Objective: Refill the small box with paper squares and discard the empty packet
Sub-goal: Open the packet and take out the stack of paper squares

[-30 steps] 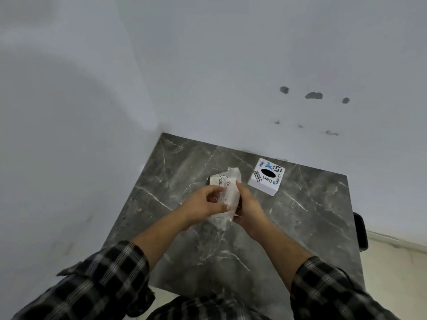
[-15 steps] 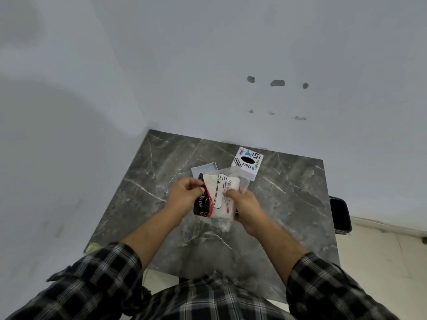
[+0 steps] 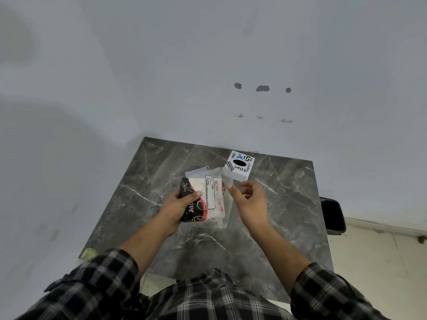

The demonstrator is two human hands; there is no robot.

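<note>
The packet is held up over the middle of the dark marble table, printed in black, red and white along its left side and clear along its right, with a white stack of paper squares seen through the wrapper. It is gripped at its left edge by the left hand, thumb laid across the black print and fingers closed round behind. The clear right edge of the packet is pinched between thumb and forefinger of the right hand, with the other fingers curled loosely just right of the packet. Behind the packet, partly hidden by it, a clear shallow tray or lid is seen flat on the table; which of the two it is cannot be told. Just beyond the packet to the right, the small box stands on the table near the wall, white with coloured print and a black oval opening on top. Right of the packet, past the table's edge, a black bin is set on the pale floor. Below the packet, both forearms are seen coming out of checked sleeves.
</note>
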